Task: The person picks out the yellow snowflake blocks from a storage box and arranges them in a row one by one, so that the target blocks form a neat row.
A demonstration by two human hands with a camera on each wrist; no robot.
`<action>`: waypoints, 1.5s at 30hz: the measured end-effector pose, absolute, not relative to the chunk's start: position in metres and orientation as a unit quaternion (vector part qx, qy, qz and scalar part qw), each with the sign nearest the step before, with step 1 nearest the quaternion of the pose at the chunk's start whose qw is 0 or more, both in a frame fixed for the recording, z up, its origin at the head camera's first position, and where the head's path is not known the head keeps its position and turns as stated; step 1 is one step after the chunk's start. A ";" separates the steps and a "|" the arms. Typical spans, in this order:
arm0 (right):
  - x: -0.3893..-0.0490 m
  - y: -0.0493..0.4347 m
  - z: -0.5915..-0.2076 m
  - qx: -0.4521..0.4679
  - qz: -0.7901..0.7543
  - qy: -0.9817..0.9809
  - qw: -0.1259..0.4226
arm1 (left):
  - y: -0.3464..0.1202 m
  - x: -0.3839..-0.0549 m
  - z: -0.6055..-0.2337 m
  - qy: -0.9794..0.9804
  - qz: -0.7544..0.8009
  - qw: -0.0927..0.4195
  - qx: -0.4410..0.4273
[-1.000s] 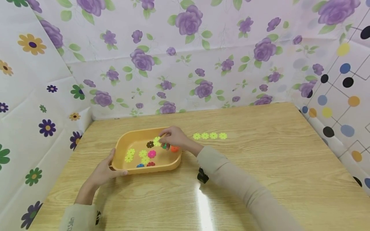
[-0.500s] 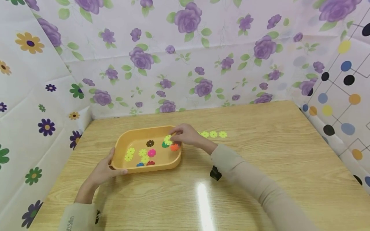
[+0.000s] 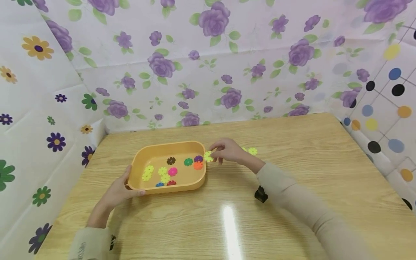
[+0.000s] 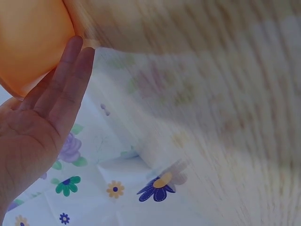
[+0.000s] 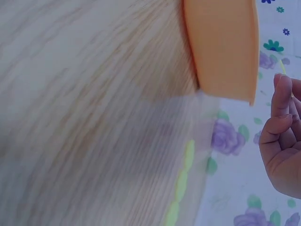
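Note:
A yellow flower-shaped plastic disc [image 3: 208, 156] is pinched between the fingertips of my right hand [image 3: 228, 150], just outside the right wall of an orange-yellow plastic tray [image 3: 167, 189]. In the right wrist view, only a thin edge of that disc [image 5: 282, 66] shows above the fingers. My left hand [image 3: 114, 191] grips the tray's near left corner, thumb along the front rim and fingers against the outer side. Inside the tray lie several loose discs: yellow, a brown one [image 3: 170, 161], a pink one [image 3: 173, 171], green, purple, orange, blue and red.
A row of yellow discs [image 5: 180, 186] lies on the wooden table [image 3: 292, 162] right of the tray, partly hidden by the right hand in the head view. Patterned sheets [image 3: 211, 72] rise behind the table and at both sides.
My right hand has carried the yellow disc rightward, from inside the tray out past its right rim. A purple disc has come into sight there. The left hand stays on the tray.

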State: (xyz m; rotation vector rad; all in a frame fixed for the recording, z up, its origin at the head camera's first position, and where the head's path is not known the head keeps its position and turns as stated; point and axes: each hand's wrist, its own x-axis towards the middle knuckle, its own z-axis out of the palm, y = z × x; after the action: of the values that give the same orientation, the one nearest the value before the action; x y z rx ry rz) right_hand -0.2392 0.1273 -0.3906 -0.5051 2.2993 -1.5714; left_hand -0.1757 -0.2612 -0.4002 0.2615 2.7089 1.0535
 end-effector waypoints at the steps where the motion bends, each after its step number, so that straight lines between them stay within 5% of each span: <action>1: -0.239 0.132 -0.392 -0.175 -0.544 0.806 0.154 | -0.261 -0.176 -0.401 0.922 0.361 0.112 0.089; 45: -0.245 0.273 -0.411 -0.040 -0.435 0.888 0.144 | -0.264 -0.176 -0.404 0.915 0.376 0.108 0.097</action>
State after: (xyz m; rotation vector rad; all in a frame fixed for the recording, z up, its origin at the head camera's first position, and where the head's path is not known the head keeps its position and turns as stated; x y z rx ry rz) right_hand -0.2451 0.2728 -0.4115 -0.1156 2.5584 -1.2542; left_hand -0.1763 -0.2640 -0.4036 0.2852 2.6922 1.1075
